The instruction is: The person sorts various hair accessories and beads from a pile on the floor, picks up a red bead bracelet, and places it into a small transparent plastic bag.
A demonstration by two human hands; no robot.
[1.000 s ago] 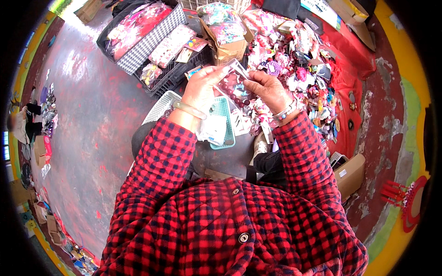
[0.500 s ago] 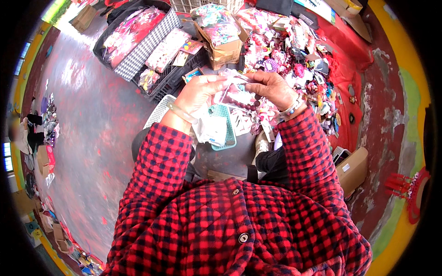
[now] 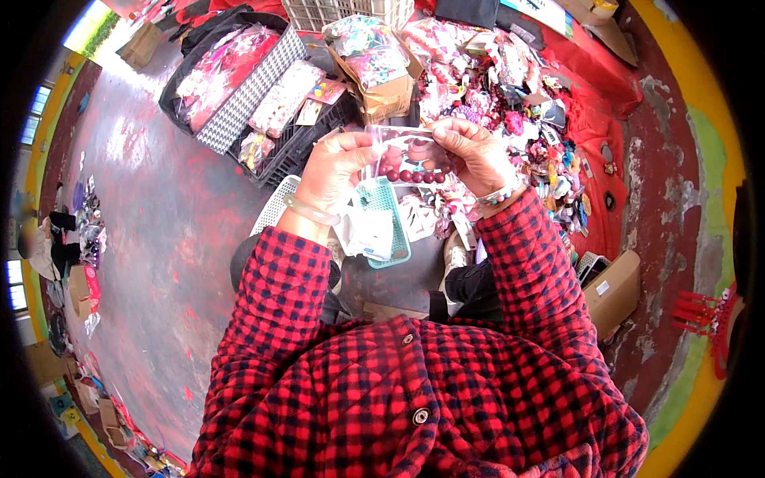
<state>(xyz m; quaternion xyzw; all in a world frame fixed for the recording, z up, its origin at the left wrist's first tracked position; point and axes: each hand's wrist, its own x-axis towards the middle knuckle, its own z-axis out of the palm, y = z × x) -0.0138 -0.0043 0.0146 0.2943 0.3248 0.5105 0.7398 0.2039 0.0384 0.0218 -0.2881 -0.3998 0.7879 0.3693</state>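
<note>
Between my two hands a small clear plastic bag (image 3: 410, 151) is stretched flat, with dark red round beads (image 3: 416, 176) lying along its lower edge. My left hand (image 3: 328, 175) pinches the bag's left side. At its upper right corner, my right hand (image 3: 476, 159) grips it between thumb and fingers. Below the hands lies a light teal plastic basket (image 3: 401, 239), with a white packet (image 3: 368, 233) in it. Part of a white basket (image 3: 279, 199) shows behind my left wrist.
A large heap of hair accessories and trinkets (image 3: 518, 119) spreads ahead on the right over red cloth. An open cardboard box (image 3: 386, 99) of bagged goods, a black crate (image 3: 291, 151) and a houndstooth-sided bin (image 3: 251, 88) stand ahead. Another cardboard box (image 3: 612, 293) sits at right.
The bag has been turned and spread flat, so its beads now show in a row. My right hand has rotated and my hands sit slightly further apart.
</note>
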